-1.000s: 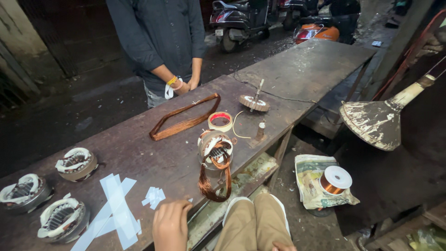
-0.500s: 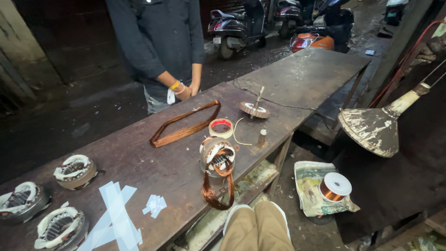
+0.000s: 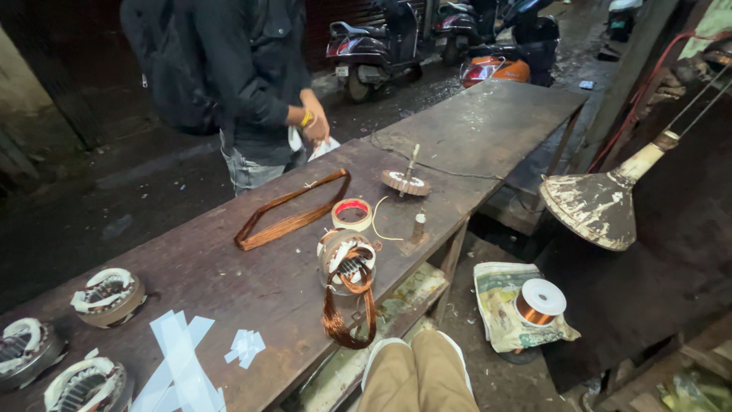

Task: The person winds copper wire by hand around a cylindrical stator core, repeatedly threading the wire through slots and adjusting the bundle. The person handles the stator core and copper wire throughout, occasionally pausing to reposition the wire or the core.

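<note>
Neither of my hands shows in the head view; only my knees in tan trousers (image 3: 419, 374) appear at the bottom edge. On the long wooden bench (image 3: 488, 130) right in front of them stands a motor stator (image 3: 347, 263) with a loop of copper wire (image 3: 349, 317) hanging from it over the bench edge. Behind it lie a roll of tape (image 3: 352, 214), a long flat copper coil (image 3: 293, 207) and a small rotor on a spindle (image 3: 406, 180).
A person in dark clothes (image 3: 252, 84) stands across the bench with a white bag in their hands. Several wound stators (image 3: 108, 296) and clear insulation strips (image 3: 179, 355) lie at the left. A lamp shade (image 3: 595, 207), a copper wire spool (image 3: 537, 301) on newspaper and parked scooters (image 3: 381, 46) are nearby.
My hand, on the bench edge a second ago, has gone out of view. The person across the bench has shifted and lifted their hands.
</note>
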